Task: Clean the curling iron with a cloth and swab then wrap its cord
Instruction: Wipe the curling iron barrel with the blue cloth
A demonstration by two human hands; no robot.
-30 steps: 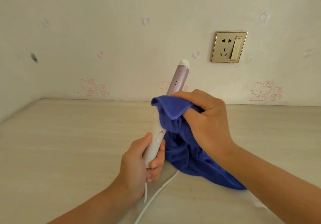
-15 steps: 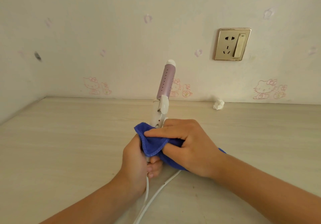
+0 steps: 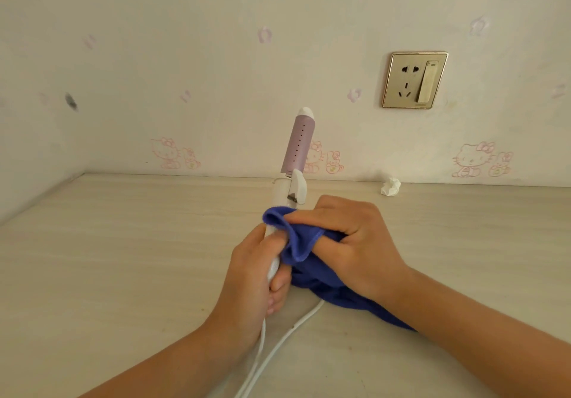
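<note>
The curling iron stands nearly upright over the table, with a lilac barrel, a white tip and a white handle. My left hand grips the lower handle. My right hand holds a blue cloth wrapped against the handle just above my left hand. The rest of the cloth trails under my right wrist onto the table. The white cord runs from the handle's base toward the bottom edge. No swab is visible.
A pale wooden table meets a wall with cartoon cat stickers. A crumpled white tissue lies at the back near the wall. A gold socket and switch plate sits on the wall at the upper right.
My right hand slid the cloth down from the barrel to the white handle, uncovering the lilac barrel and clamp. The iron now stands more upright. My left hand kept its grip.
</note>
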